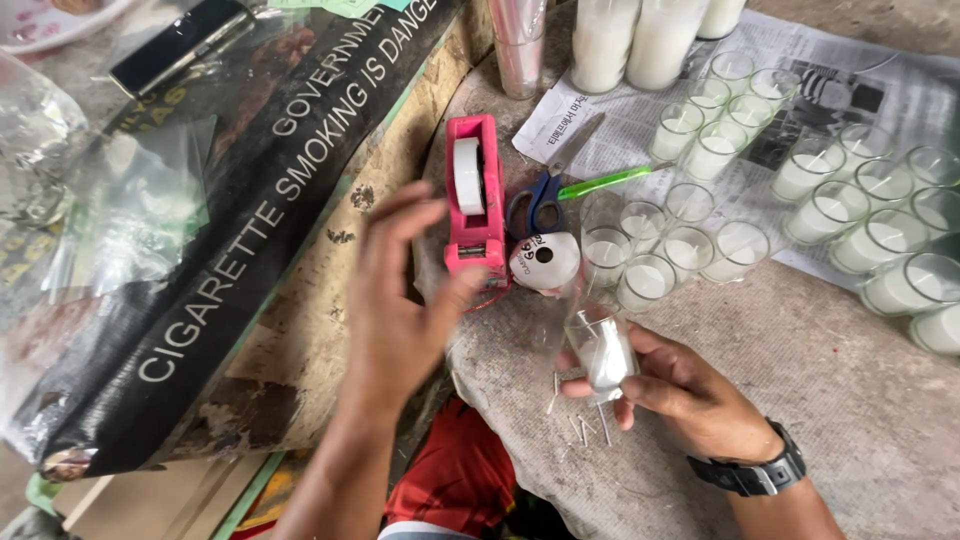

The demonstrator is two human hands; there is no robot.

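Blurring hides the tape end beneath the spread, empty left hand; the right hand clasps a candle glass, upright, mouth tilted away.

Bare cloth on the desk lies open to the right of the right hand, wide enough to pass. Ahead, a cluster of small candle glasses blocks the way, with scissors, a pink tape dispenser and a white tape roll crowding the left hand. More candle glasses line the far right.
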